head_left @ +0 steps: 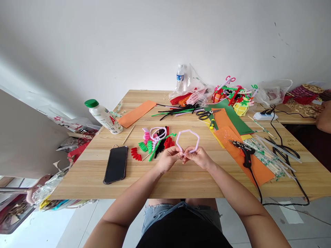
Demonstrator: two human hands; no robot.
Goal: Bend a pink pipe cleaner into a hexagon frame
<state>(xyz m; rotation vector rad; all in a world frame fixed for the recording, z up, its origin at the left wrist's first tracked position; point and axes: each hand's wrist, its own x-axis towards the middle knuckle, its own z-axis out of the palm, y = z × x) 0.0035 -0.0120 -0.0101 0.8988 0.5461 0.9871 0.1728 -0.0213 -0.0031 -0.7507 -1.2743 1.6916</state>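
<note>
A pale purple pipe cleaner (pixel 188 131) is bent into an angular loop above the wooden table (pixel 150 182). My left hand (pixel 169 158) pinches one end of it, and my right hand (pixel 199 157) pinches the other, so the ends meet between my fingertips. Just left of my left hand lies a heap of bent pipe cleaners: red zigzag pieces (pixel 136 154), green coils (pixel 143 147), black ones (pixel 160 146) and a purple ring (pixel 158 133). The exact join is partly hidden by my fingers.
A phone (pixel 115 164) and a white bottle (pixel 104 117) stand to the left. Behind are loose pipe cleaners (pixel 178 110) and scissors (pixel 207 113). At right, a glue gun (pixel 245 153) with a trailing cord lies on orange paper (pixel 261 172), near black scissors (pixel 284 150).
</note>
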